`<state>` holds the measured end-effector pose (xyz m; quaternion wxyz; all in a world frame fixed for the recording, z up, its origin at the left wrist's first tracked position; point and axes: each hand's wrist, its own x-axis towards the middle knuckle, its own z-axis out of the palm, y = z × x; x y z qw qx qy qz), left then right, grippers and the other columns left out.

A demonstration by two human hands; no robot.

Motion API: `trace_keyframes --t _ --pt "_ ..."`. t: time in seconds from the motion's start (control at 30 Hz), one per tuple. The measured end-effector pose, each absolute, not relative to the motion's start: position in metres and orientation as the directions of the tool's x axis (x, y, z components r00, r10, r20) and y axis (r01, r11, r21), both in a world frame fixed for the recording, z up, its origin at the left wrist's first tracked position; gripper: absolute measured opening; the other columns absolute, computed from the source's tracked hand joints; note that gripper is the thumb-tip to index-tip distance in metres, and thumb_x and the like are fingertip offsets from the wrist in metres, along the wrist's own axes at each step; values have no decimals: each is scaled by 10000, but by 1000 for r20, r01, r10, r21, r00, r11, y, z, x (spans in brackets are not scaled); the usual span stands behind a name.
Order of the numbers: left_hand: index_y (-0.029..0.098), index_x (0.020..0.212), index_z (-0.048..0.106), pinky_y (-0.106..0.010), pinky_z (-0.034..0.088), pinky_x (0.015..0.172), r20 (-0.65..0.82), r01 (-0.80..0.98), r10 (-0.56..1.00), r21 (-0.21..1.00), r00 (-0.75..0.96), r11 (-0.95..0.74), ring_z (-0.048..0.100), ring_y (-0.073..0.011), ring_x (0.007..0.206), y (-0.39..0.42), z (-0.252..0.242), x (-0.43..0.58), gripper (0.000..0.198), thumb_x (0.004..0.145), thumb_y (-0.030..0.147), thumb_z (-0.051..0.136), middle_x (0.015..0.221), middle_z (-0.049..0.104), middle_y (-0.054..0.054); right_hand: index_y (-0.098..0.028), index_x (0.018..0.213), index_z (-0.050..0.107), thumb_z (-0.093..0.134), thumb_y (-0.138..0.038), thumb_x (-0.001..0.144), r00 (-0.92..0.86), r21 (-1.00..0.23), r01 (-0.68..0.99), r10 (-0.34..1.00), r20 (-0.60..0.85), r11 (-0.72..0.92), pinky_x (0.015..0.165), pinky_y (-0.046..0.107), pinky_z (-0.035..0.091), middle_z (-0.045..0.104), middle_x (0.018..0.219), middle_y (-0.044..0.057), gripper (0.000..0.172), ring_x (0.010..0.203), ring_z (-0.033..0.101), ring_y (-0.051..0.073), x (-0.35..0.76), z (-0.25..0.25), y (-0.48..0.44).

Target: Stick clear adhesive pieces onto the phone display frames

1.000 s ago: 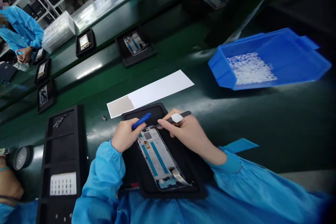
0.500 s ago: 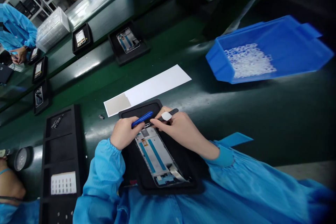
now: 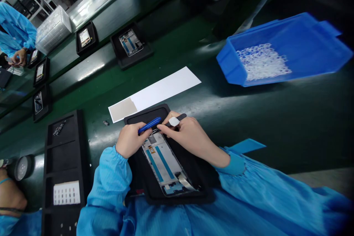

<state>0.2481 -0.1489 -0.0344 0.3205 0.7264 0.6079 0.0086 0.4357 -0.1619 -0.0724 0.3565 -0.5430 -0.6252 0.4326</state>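
A phone frame (image 3: 166, 166) with blue strips and a loose flex cable at its lower end lies in a black tray (image 3: 204, 188) before me. My left hand (image 3: 130, 139) is closed around a slim blue stick-like tool (image 3: 149, 124) over the frame's upper edge. Opposite it, my right hand (image 3: 190, 132) pinches dark tweezers (image 3: 181, 117) that carry a white patch (image 3: 174, 121). The tweezers' tips point down at the top end of the frame, close to my left fingertips. My fingers partly cover that spot.
Beyond the tray lies a white strip (image 3: 168, 84). A blue bin (image 3: 309, 51) of small white pieces stands at right. To the left is a compartmented black tray (image 3: 62, 156) with small parts. More trays with phone frames (image 3: 131, 42) line the bench; co-workers' arms show at left.
Both hands keep nearly the same place and grip at the frame's top end. The view has shifted very slightly. At far left, a co-worker's hands have moved a little.
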Motion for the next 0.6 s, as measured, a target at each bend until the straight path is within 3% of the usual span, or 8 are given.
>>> trace_keyframes --t 0.23,0.4,0.6 --pt "286 988 687 -259 397 636 -404 946 894 317 195 -63 678 -211 790 -153 -32 255 140 890 310 590 825 737 13 -223 726 555 554 -348 857 -162 -912 396 986 43 104 506 276 350 579 587 -12 182 530 543 165 438 -70 -163" --pt "285 986 676 -263 410 649 -425 952 884 298 194 -66 688 -222 816 -153 -31 257 128 899 320 588 841 742 9 -221 694 543 554 -338 866 -159 -935 336 985 60 112 521 273 380 602 628 -2 208 546 572 160 440 -71 -165" --pt "278 968 673 -265 397 640 -432 953 882 298 189 -59 684 -220 803 -152 -29 257 120 901 317 582 822 734 11 -231 670 455 533 -407 885 -190 -881 438 976 104 179 515 276 342 545 568 -18 288 517 552 163 437 -73 -166"
